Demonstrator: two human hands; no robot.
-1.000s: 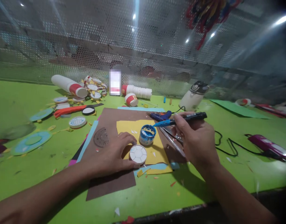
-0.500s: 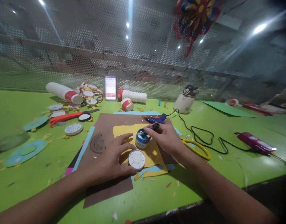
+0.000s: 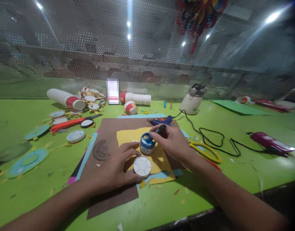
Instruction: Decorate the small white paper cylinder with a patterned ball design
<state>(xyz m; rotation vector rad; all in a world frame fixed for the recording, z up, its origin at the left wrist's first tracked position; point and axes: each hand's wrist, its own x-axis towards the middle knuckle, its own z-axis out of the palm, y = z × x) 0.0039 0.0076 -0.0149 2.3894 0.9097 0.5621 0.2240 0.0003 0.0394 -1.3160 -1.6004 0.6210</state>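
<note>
My left hand [image 3: 120, 165] steadies a small round white disc [image 3: 142, 166] between thumb and fingers; dark lines divide its top into several panels, with blue dots at its upper left. Just beyond it stands a small jar [image 3: 147, 143] of blue contents with yellow bits showing. My right hand [image 3: 172, 141] pinches a black-capped pen or marker [image 3: 160, 129] over the jar's right rim; its tip is hidden. Beneath lie yellow paper [image 3: 125, 136] and brown paper [image 3: 111, 126].
A blue glue gun [image 3: 162, 121] lies behind the jar, its black cord [image 3: 207, 134] running right. Yellow-handled scissors [image 3: 206, 152] rest by my right wrist. A protractor [image 3: 101, 149], red-handled cutter [image 3: 68, 124], turtle-like discs [image 3: 29, 163], paper cups [image 3: 138, 100] and a bottle [image 3: 192, 100] surround the papers.
The view has shifted slightly. My right hand has drawn the pen a little up and right at the jar. The left hand still keeps the disc in place.
</note>
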